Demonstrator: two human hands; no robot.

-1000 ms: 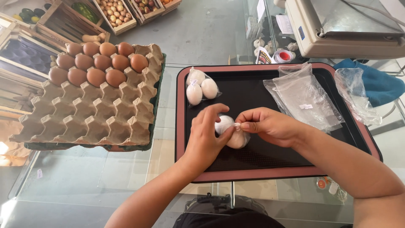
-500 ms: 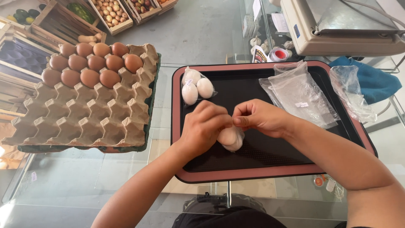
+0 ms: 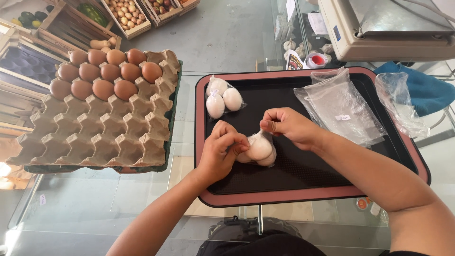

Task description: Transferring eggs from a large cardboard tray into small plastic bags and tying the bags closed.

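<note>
On the near middle of the tray, the left hand and right hand both pinch a clear bag of white eggs; behind it lies another filled bag; empty bags lie right; an egg carton sits left of the tray.

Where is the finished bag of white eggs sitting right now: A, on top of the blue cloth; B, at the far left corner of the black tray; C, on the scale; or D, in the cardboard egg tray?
B: the sealed bag of white eggs lies at the far left corner of the black tray, apart from both hands.
</note>
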